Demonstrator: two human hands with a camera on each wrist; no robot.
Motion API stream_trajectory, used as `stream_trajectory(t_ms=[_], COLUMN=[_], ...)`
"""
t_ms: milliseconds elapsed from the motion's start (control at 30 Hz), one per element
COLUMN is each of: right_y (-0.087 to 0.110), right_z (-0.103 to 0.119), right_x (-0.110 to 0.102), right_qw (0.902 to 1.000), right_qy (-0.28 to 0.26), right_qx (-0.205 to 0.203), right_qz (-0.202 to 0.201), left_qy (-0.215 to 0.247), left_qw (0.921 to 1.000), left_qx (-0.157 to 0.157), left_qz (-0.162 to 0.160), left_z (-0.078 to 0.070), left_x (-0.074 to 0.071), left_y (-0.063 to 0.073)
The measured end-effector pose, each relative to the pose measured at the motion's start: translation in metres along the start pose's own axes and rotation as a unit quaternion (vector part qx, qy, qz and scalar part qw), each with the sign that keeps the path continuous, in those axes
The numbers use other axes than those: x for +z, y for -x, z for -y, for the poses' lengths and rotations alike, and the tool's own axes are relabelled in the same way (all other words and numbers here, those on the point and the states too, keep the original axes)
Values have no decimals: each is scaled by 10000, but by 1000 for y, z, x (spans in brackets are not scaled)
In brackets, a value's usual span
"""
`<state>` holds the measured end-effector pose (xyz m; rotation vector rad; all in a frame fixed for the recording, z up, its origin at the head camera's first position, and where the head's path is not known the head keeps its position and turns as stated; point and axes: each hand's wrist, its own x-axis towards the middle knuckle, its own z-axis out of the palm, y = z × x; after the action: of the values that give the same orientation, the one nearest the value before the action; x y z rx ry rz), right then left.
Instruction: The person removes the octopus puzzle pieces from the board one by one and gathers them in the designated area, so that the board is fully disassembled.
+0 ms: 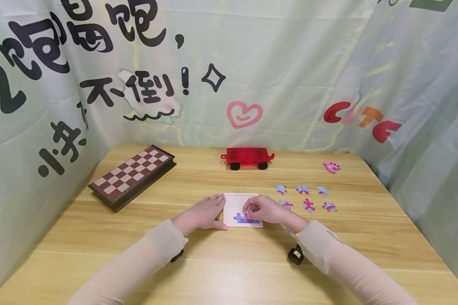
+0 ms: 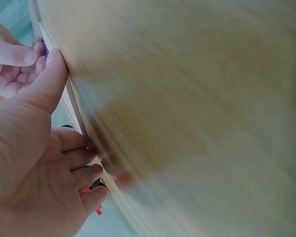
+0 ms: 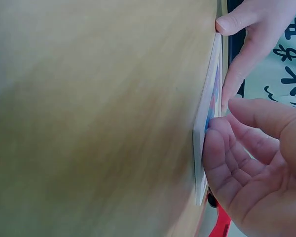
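Observation:
A white puzzle tray (image 1: 234, 201) lies flat near the middle of the wooden table. Joined blue, purple and pink puzzle pieces (image 1: 241, 218) sit along its near edge. My left hand (image 1: 203, 213) rests flat at the tray's left side, fingers stretched out and thumb at the near corner. Over the tray, my right hand (image 1: 266, 209) has curled fingers and pinches a puzzle piece (image 1: 247, 216) low against the joined ones. That piece is mostly hidden by the fingers. In the right wrist view, the lower fingers (image 3: 215, 148) touch the tray's edge.
Several loose puzzle pieces (image 1: 303, 189) lie in rows right of the tray, some partly behind the right wrist. A folded chessboard (image 1: 131, 176) lies at the back left. A red toy wagon (image 1: 248, 156) and a pink toy piece (image 1: 331, 167) stand farther back, before a printed curtain (image 1: 290, 63).

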<state>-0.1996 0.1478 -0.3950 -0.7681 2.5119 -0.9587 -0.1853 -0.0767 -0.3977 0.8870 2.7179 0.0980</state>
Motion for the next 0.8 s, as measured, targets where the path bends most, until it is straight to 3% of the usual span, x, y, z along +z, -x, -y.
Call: stream_trajectory(t_ms=[100, 367, 800], right_y=[-1, -1, 0], right_z=[0, 1, -2], right_x=[1, 1, -1], right_qw=[9999, 9995, 9994], right_qy=[97, 293, -344], right_qx=[127, -27, -26], right_qz=[20, 82, -2], left_qy=[-2, -57, -38], left_qw=[10000, 10000, 10000], left_qx=[12, 45, 63], left_qz=[20, 13, 5], left_z=[0, 1, 1], left_x=[0, 0, 0], left_y=[0, 0, 0])
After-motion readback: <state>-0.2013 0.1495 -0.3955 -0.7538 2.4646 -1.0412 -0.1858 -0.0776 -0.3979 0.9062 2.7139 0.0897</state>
